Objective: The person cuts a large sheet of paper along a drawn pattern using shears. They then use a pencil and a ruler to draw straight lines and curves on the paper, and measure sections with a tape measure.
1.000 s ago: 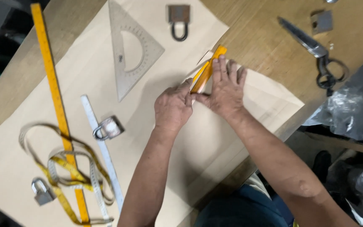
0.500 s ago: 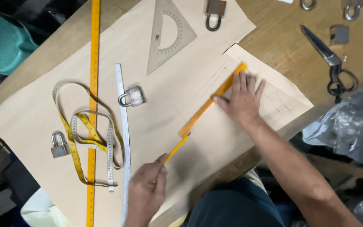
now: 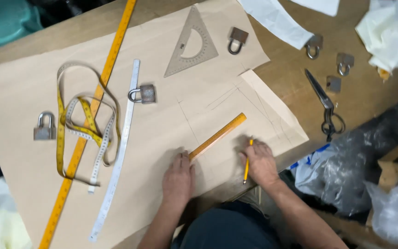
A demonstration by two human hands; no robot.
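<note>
Carefully: left hand (image 3: 178,179) flat, pinning ruler (image 3: 218,136) to paper (image 3: 162,133).
Right hand (image 3: 260,162) grips pencil (image 3: 247,162) beside ruler; press firmly so edge cannot slip.

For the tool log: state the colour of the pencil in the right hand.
Yellow pencil, held in the right hand; head view.

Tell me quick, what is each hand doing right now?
Left hand: open, pressed flat on the short yellow ruler.
Right hand: closed around a yellow pencil.

Short ruler (image 3: 218,136) on paper sheet (image 3: 19,92), padlock (image 3: 143,93) and set square (image 3: 191,44) beyond.
</note>
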